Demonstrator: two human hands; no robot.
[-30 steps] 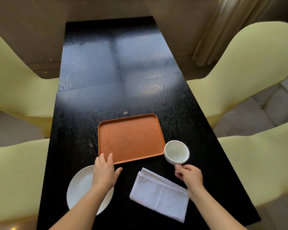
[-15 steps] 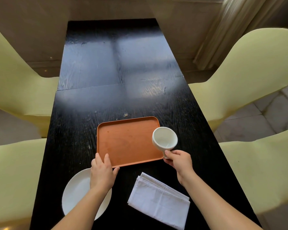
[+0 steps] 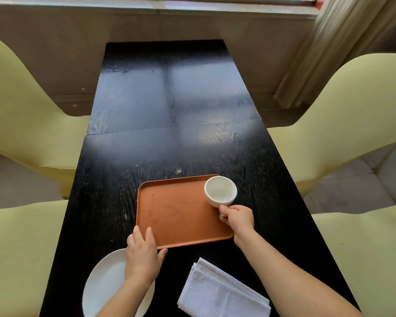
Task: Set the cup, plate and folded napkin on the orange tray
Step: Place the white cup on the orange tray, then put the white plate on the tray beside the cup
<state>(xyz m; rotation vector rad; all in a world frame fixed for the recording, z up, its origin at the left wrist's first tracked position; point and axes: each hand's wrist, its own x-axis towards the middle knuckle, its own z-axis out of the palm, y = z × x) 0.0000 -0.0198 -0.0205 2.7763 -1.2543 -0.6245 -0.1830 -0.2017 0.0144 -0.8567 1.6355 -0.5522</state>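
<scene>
The orange tray [image 3: 176, 213] lies on the black table [image 3: 169, 99], near me. My right hand [image 3: 238, 219] grips the handle of a white cup [image 3: 220, 191], which is over the tray's far right corner; I cannot tell whether it touches the tray. My left hand [image 3: 142, 255] rests flat at the tray's near left corner, fingers spread on its rim, holding nothing. A white plate [image 3: 103, 284] lies on the table at the near left, partly under my left forearm. A folded white napkin [image 3: 222, 291] lies on the table below the tray, between my arms.
Pale yellow chairs stand on both sides of the table: two on the left [image 3: 25, 106] and two on the right [image 3: 343, 115]. A wall and a curtain [image 3: 329, 42] close off the far end. A small crumb [image 3: 178, 171] lies beyond the tray.
My right hand has carried the cup from the table right of the tray up and over the tray's far right corner. My left hand stayed at the tray's near left corner.
</scene>
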